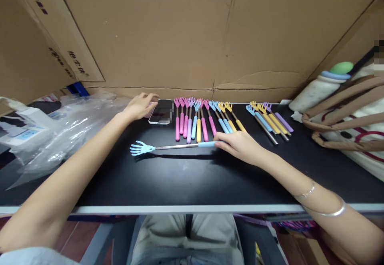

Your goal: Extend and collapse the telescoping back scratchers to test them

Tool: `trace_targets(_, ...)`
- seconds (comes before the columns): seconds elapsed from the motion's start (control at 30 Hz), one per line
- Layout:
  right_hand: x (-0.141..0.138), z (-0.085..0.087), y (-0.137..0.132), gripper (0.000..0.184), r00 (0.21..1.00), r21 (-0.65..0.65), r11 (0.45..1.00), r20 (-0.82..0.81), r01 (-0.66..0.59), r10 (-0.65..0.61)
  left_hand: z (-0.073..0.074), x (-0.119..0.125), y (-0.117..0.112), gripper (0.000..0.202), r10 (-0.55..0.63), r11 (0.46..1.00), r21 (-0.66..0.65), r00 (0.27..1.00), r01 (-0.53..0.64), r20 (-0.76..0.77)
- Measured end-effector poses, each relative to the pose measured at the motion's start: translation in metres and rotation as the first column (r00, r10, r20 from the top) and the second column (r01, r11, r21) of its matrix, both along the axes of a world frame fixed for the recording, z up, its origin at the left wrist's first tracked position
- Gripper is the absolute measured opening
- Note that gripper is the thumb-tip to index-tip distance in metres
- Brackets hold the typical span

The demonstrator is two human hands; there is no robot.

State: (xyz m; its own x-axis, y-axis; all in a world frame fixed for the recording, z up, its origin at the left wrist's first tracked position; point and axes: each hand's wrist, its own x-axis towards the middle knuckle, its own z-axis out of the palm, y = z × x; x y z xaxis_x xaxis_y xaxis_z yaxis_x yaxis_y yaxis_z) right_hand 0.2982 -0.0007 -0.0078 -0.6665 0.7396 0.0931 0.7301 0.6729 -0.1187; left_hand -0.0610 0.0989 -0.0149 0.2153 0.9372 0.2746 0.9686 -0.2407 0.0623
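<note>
Desk: Where is the light-blue telescopic back scratcher with the hand-shaped head (174, 146)?

Photographer: Flat across the black bench (180, 181), steel rod extended, head pointing left, just in front of the row of pink, purple, blue and yellow back scratchers (198, 123).

Desk: And the hands?

Photographer: The right hand (238, 145) pinches its blue grip; the left hand (139, 105), well apart, rests loosely open beside the dark-screened smartphone (162, 111).

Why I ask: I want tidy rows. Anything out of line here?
One blue back scratcher lies extended and crosswise before the row of scratchers, its handle at the right hand; the rest lie retracted.
</note>
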Motion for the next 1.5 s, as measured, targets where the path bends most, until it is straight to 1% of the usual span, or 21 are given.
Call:
trace_targets(0.07,0.000,0.000,0.001,0.034,1.000,0.013,1.000,0.002,-0.003,0.003,0.010,0.004,-0.009,0.043,-0.066,0.994,0.085,0.998,0.066,0.002)
trace_targets(0.13,0.000,-0.001,0.001,0.034,1.000,0.033,0.999,0.011,-0.002,0.002,0.020,0.014,-0.022,0.042,-0.115,0.982,0.148,0.993,0.115,-0.011)
trace_targets(0.23,0.000,-0.001,0.001,0.034,0.999,0.054,0.999,0.032,0.007,-0.009,0.030,0.039,-0.049,0.041,-0.208,0.962,0.161,0.974,0.220,-0.086)
trace_targets(0.3,0.000,-0.001,0.000,0.033,0.999,0.063,0.998,0.044,0.009,-0.011,0.030,0.059,-0.070,0.038,-0.304,0.936,0.140,0.941,0.324,-0.147)
trace_targets(0.4,0.000,-0.001,0.000,0.033,0.999,0.095,0.995,0.042,0.021,-0.025,0.023,0.084,-0.099,0.040,-0.404,0.891,0.124,0.887,0.437,-0.224)
trace_targets(0.47,0.000,0.000,0.000,0.033,0.999,0.118,0.992,0.024,0.039,-0.043,0.017,0.095,-0.114,0.040,-0.458,0.852,0.138,0.847,0.505,-0.270)
trace_targets(0.53,0.000,0.001,-0.001,0.034,0.999,0.134,0.990,-0.009,0.045,-0.044,0.012,0.101,-0.122,0.035,-0.494,0.823,0.151,0.821,0.548,-0.284)
trace_targets(0.6,0.001,0.003,-0.002,0.035,0.998,0.144,0.989,-0.047,0.035,-0.029,0.008,0.102,-0.125,0.028,-0.495,0.819,0.173,0.825,0.548,-0.272)
trace_targets(0.7,0.001,0.005,-0.004,0.036,0.996,0.153,0.988,-0.085,0.027,-0.014,0.003,0.099,-0.124,0.026,-0.448,0.846,0.198,0.862,0.495,-0.239)
trace_targets(0.8,0.002,0.005,-0.004,0.037,0.996,0.161,0.987,-0.089,0.021,-0.007,0.000,0.097,-0.123,0.027,-0.424,0.866,0.185,0.879,0.464,-0.217)
trace_targets(1.03,0.006,0.005,-0.004,0.037,0.998,0.191,0.981,-0.056,-0.017,0.028,0.000,0.096,-0.124,0.030,-0.417,0.881,0.136,0.880,0.452,-0.227)
trace_targets(1.17,0.007,0.007,-0.005,0.034,0.999,0.210,0.977,-0.022,-0.039,0.044,0.001,0.095,-0.125,0.032,-0.435,0.869,0.152,0.874,0.470,-0.218)
trace_targets(1.27,0.007,0.008,-0.006,0.036,0.999,0.213,0.976,-0.013,-0.045,0.049,0.001,0.095,-0.125,0.033,-0.441,0.861,0.179,0.874,0.476,-0.205)
trace_targets(1.5,0.007,0.007,-0.005,0.037,0.998,0.171,0.984,-0.032,-0.051,0.057,-0.005,0.094,-0.125,0.030,-0.413,0.864,0.244,0.897,0.440,-0.156)
